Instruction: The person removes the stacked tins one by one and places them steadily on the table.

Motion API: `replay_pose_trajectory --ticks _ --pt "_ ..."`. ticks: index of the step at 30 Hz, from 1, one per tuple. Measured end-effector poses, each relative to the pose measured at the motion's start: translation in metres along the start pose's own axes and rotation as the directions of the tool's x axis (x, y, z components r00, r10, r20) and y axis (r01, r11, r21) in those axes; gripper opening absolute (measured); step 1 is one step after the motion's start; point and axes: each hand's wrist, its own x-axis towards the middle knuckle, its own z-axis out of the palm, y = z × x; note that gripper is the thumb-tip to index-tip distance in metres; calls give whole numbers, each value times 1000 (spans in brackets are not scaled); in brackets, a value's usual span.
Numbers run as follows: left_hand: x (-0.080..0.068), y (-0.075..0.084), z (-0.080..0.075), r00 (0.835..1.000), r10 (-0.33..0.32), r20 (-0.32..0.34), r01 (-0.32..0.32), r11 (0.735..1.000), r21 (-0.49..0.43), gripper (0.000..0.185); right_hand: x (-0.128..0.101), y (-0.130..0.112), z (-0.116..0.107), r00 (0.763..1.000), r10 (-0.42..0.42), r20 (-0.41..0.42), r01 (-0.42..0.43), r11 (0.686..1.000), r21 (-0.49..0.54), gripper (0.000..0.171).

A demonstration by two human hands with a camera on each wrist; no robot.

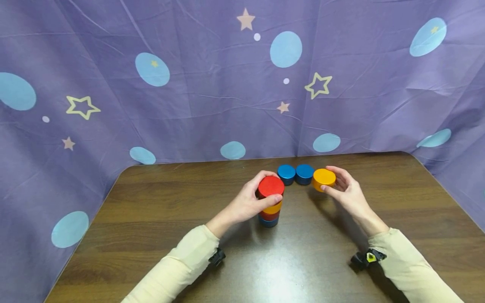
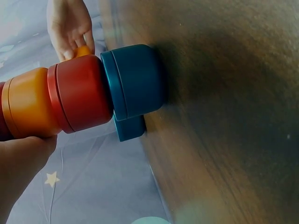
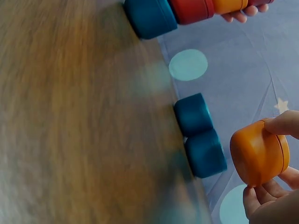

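A stack of small round lidded canisters stands on the table: a blue canister (image 2: 138,81) at the bottom, then a red canister (image 2: 84,93), an orange canister (image 2: 32,102) and a red canister (image 1: 270,186) on top. My left hand (image 1: 251,198) grips the stack near its top, thumb on the near side and fingers behind. Held between thumb and fingers of my right hand (image 1: 350,195) is another orange canister (image 3: 258,151), raised above the table and slightly tilted. Its lid faces up in the head view. Two blue canisters (image 1: 286,173) (image 1: 304,174) stand side by side between the hands, farther back.
The brown wooden table (image 1: 159,235) ends behind the blue canisters at a purple curtain (image 1: 189,84) with stars and dots. A small black device (image 1: 367,259) is worn at the right wrist, another black device (image 1: 217,256) at the left.
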Motion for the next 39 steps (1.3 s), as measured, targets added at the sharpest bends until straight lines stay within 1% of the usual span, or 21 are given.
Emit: replay_pose_trajectory --ticks 8,15,18,23,26,31,39 --pt "1 1 -2 1000 2 12 -2 1000 7 42 5 8 -5 999 33 -14 -33 999 -37 55" --pt "1 1 -3 1000 -11 21 11 1000 6 41 8 17 -9 998 62 -26 -63 997 -37 56" --pt "0 1 -3 1000 -14 22 14 1000 12 42 10 21 -11 996 79 -33 -80 995 -53 58" --pt "0 -1 -3 1000 -1 18 1 1000 14 42 12 25 -15 994 101 -39 -104 991 -86 60" --pt "0 -3 -2 1000 17 17 -17 1000 15 42 14 28 -17 993 114 -44 -118 988 -97 60" --pt "0 -2 -2 1000 12 11 -12 1000 2 43 18 31 -19 989 134 -54 -139 984 -109 59" --pt "-1 0 -1 1000 -8 11 8 1000 -5 41 27 33 -19 982 190 -19 -191 973 -131 60"
